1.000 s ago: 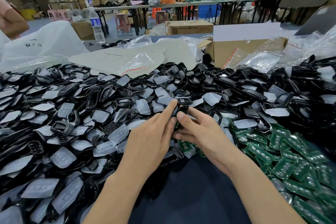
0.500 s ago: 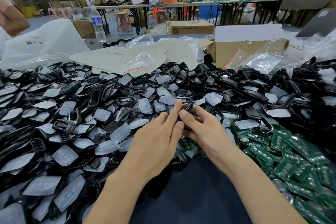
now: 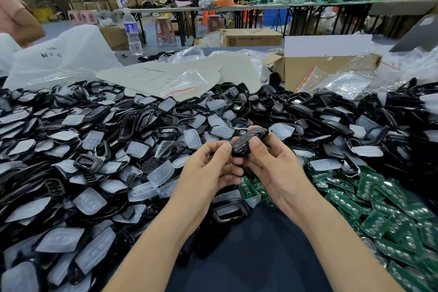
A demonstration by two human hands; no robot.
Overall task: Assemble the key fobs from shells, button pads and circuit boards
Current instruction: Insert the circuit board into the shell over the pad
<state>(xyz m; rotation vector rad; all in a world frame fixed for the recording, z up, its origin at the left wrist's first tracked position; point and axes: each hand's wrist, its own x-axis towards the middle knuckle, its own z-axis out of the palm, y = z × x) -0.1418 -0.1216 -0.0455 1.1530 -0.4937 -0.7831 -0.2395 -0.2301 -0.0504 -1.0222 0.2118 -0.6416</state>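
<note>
The key fob [image 3: 247,142] is pinched between the left hand [image 3: 208,170] and right hand [image 3: 272,163], apparently being pressed shut; next, squeeze the edges evenly.

Even, diffuse light from overhead fills the hall, bright and without hard shadows; only a soft shade lies under the forearms on the dark bench [image 3: 260,263]. The glossy black shells [image 3: 132,123] carry small white highlights, and the clear plastic bags [image 3: 341,85] glare pale at the upper right. The key fob [image 3: 246,141] in the middle is the sharpest thing. Wide-angle distortion bows the far tables [image 3: 320,5] and stretches the button pads [image 3: 59,239] and circuit boards [image 3: 400,211] at the edges, where detail smears. The background is slightly soft.
</note>
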